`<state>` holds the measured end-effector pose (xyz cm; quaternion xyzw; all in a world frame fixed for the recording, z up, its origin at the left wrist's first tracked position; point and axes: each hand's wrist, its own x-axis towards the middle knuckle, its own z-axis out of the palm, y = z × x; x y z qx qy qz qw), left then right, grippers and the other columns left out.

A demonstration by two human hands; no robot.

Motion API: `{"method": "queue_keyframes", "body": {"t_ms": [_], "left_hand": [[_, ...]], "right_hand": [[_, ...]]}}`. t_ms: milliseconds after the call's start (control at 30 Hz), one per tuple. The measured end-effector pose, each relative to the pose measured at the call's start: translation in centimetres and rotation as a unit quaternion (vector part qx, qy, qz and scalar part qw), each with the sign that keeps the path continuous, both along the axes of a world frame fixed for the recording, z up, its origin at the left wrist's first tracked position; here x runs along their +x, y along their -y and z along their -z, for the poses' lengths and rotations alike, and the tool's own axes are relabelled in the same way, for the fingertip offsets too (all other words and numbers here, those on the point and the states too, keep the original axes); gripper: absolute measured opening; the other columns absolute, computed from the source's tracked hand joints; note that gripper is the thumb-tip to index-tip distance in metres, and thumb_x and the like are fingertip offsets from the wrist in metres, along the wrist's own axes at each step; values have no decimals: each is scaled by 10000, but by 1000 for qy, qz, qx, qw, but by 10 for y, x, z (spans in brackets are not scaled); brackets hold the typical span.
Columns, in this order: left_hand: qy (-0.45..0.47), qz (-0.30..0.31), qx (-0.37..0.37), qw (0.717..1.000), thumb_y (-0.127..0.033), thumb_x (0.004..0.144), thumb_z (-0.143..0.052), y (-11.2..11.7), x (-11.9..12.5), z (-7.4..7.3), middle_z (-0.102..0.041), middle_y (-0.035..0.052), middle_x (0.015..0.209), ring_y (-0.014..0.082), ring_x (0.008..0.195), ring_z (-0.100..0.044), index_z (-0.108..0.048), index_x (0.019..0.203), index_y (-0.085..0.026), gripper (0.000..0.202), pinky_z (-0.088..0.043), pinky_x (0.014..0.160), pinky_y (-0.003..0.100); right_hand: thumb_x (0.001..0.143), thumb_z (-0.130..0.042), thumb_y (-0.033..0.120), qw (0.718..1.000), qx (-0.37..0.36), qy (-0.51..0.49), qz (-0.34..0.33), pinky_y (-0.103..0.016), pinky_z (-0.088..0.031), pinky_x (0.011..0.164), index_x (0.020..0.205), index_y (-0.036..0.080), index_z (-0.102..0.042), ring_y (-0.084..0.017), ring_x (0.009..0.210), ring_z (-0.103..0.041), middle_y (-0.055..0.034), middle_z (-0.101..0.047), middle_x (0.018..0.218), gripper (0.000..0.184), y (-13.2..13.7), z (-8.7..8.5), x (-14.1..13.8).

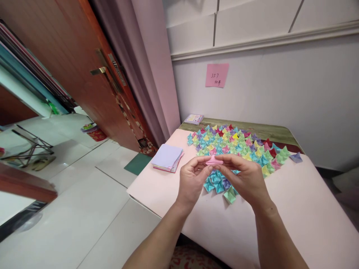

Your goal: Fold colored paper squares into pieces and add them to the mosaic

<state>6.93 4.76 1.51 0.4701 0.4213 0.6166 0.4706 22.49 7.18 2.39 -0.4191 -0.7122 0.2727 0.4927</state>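
A small pink folded paper piece (214, 161) is pinched between my left hand (193, 180) and my right hand (245, 178), just above the pale pink table top (303, 209). Both hands have their fingers closed on its ends. Behind and under my hands lies a wide spread of several folded paper shapes (235, 147) in blue, green, yellow, pink, purple and red. A green folded shape (230, 195) lies nearest me, below my right hand. A stack of square paper sheets (167, 157) with a lilac sheet on top sits to the left of my left hand.
A small pack of paper (193, 118) lies at the far left corner of the table. A pink sticky note (217, 75) hangs on the white wall. To the left are a brown wooden door (84, 74), a curtain (146, 67) and white floor tiles (84, 209).
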Motion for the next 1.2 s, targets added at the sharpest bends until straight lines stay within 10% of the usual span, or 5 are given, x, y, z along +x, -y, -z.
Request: {"method": "queue_keyframes", "body": {"t_ms": [800,1200], "left_hand": [[-45,-5,5,999,-271,796,-735,5,1,-4,-746,40,836,179,796,-704,-656,944,-174,194,-538,750,272],[-342,-96,118,927,-206,899,-570,8,3,-5,-718,22,876,179,809,-715,-554,985,-221,89,-487,722,258]], "right_hand": [[838,-717,323,999,13,19,-35,-272,-561,658,997,242,-741,-158,724,-679,-19,-740,872,180,-2,-2,9],[898,-657,269,987,107,121,1,-254,-498,674,928,262,-746,-147,757,-674,3,-731,851,94,-4,-2,9]]}}
